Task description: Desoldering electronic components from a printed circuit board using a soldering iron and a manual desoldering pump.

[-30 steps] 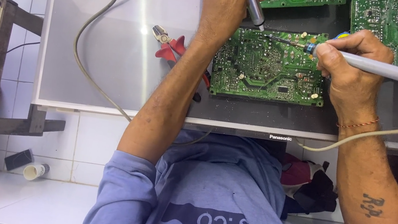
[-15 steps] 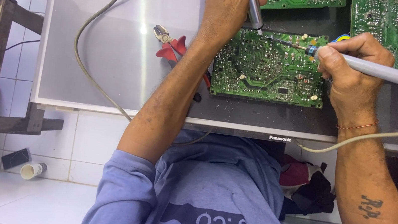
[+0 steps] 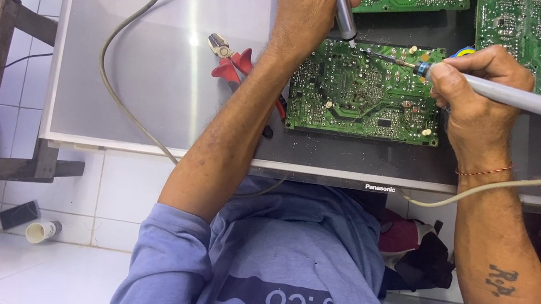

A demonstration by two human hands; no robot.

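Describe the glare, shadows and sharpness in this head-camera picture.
Head view: a bright glare streak runs down the pale flat panel; the grey cable casts a soft shadow beside itself; the green circuit board and both hands look sharp, without motion blur.

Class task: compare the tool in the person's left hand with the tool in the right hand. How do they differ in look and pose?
The short silver metal cylinder tool in the left hand stands steeply, showing no cord. The long grey-handled soldering iron in the right hand lies nearly level, trailing a cream cord. Both tips meet near the top edge of the green circuit board.
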